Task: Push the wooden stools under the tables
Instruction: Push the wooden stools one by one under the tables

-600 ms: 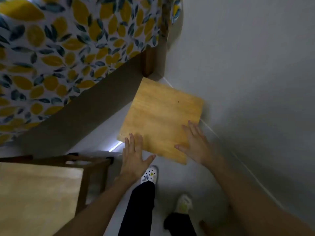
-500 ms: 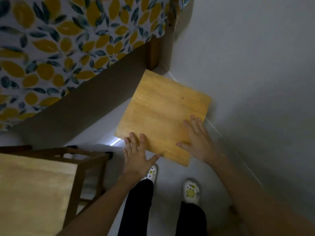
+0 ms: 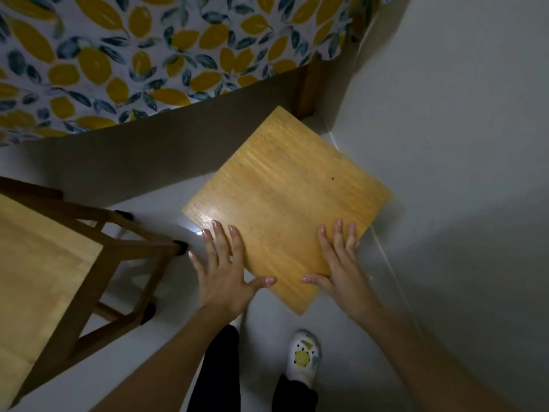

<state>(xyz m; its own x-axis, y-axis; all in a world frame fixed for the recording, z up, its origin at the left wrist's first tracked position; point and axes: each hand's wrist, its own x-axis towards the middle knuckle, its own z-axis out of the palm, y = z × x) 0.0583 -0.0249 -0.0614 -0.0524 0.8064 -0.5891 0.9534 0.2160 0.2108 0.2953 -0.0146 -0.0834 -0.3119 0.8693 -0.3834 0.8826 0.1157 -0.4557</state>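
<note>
So, biggest thing in the room is the table [image 3: 306,93] w/ a lemon-print cloth [image 3: 133,55] hanging over its edge, up ahead of both hands. One dark wood leg of it shows just past the far corner of the stool they're working on. The pale wall [image 3: 460,114] runs along the right-hand side, and the light floor [image 3: 166,188] is below everything.

Off to the left of the left hand there's a second wooden stool [image 3: 38,263], seat pale, brown legs splayed out w/ dark feet on the floor, well out from the table.

The stool [image 3: 285,203] being handled sits turned diamond-wise, right under both hands. Its far corner reaches about to the table leg, but most of the seat is out in the open, not under the cloth. Right corner is close to the wall.

Left hand [image 3: 222,269] lies flat, fingers spread, on the seat's near-left edge, thumb across the near edge. Right hand [image 3: 338,266] same deal on the near-right edge: palm down, fingers fanned, thumb pointing inward. Nothing pinched, just flat palms.

Below the hands: dark trousers [image 3: 219,373] and a white clog [image 3: 303,355] w/ a yellow charm.
</note>
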